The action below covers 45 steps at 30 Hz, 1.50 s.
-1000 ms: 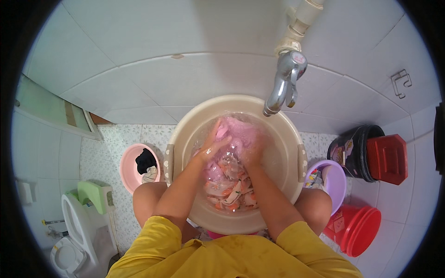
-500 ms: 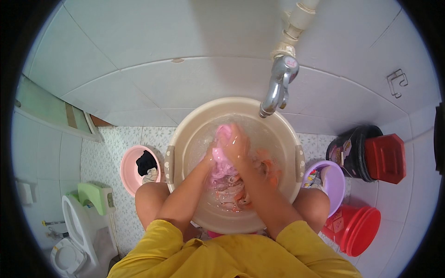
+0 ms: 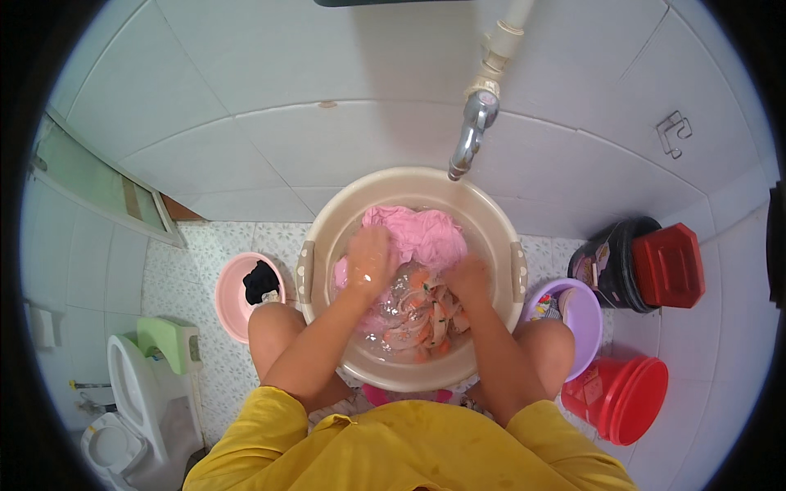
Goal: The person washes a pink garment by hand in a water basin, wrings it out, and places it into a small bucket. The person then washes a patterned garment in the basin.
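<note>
A large beige basin point(image 3: 333, 190) of water stands between my knees. In it a wet pink garment point(image 3: 424, 235) lies spread across the far half, stretched between my two hands. My left hand point(image 3: 371, 258) is closed on the garment's left part, fingers curled into the fabric. At the right end of the same cloth, my right hand point(image 3: 470, 278) is closed on its edge, fingertips partly hidden by the fabric and water. Nearer to me, an orange and cream patterned cloth point(image 3: 426, 315) lies bunched in the water below the pink one.
A chrome tap point(image 3: 472, 135) hangs over the basin's far rim. On the left are a pink basin point(image 3: 232, 307) with dark cloth and a green stool point(image 3: 166, 344). A purple basin point(image 3: 585, 327), red bucket point(image 3: 618, 401) and black bucket point(image 3: 610, 266) stand at the right.
My hands have moved apart from close together, left hand leftward and right hand rightward and nearer. The bunched pink garment is now spread out between them.
</note>
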{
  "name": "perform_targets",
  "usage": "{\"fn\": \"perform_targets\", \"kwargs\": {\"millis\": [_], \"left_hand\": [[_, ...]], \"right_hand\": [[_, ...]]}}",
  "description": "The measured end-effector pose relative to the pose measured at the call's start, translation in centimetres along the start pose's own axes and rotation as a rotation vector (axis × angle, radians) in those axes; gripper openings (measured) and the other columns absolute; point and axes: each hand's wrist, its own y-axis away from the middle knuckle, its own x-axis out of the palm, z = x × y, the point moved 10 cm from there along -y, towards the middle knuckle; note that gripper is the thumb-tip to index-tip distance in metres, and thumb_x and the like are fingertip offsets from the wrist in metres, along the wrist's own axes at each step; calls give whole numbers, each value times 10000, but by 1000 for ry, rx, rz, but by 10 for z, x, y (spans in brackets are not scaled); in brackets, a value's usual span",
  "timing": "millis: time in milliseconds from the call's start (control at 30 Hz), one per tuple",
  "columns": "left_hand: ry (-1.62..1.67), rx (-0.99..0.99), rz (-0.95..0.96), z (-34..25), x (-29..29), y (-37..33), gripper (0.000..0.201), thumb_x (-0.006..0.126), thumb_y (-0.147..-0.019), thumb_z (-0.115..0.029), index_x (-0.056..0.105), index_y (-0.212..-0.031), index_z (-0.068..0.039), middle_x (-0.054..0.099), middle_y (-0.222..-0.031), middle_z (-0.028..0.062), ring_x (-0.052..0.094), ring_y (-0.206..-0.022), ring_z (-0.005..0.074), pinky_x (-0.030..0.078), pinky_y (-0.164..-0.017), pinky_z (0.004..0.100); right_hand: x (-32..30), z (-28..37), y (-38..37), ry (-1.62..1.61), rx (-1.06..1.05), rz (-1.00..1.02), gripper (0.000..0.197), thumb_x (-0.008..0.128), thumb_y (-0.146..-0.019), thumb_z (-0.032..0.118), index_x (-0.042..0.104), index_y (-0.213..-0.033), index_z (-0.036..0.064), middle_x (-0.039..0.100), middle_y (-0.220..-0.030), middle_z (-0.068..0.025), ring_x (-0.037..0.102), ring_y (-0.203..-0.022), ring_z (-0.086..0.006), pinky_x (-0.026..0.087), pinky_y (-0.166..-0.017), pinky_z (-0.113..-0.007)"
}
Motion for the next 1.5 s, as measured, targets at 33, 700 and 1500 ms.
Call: {"fn": "perform_targets", "kwargs": {"millis": [33, 700, 1500], "left_hand": [[102, 73, 172, -10, 29, 9, 344, 600, -750, -150, 484, -1049, -23, 539, -1024, 216, 529, -983, 389, 434, -844, 464], [-17, 236, 1192, 2, 178, 123, 433, 676, -713, -306, 627, -1087, -93, 652, -967, 150, 623, -883, 299, 482, -776, 373], [627, -895, 513, 107, 159, 47, 777, 530, -806, -574, 447, -1268, 46, 561, -1162, 211, 548, -1029, 292, 409, -893, 343]], "right_hand": [[15, 0, 15, 39, 26, 187, 557, 634, -739, 217, 398, -1161, -60, 442, -1211, -272, 457, -1115, -399, 372, -949, -444], [10, -12, -19, -628, -142, -175, 400, 661, -708, 137, 533, -1048, -32, 606, -961, -141, 610, -838, -237, 492, -711, -338], [23, 28, -39, 94, -252, 218, 620, 622, -769, 388, 424, -1307, 150, 315, -1392, -191, 337, -1254, -378, 308, -1020, -469]]}}
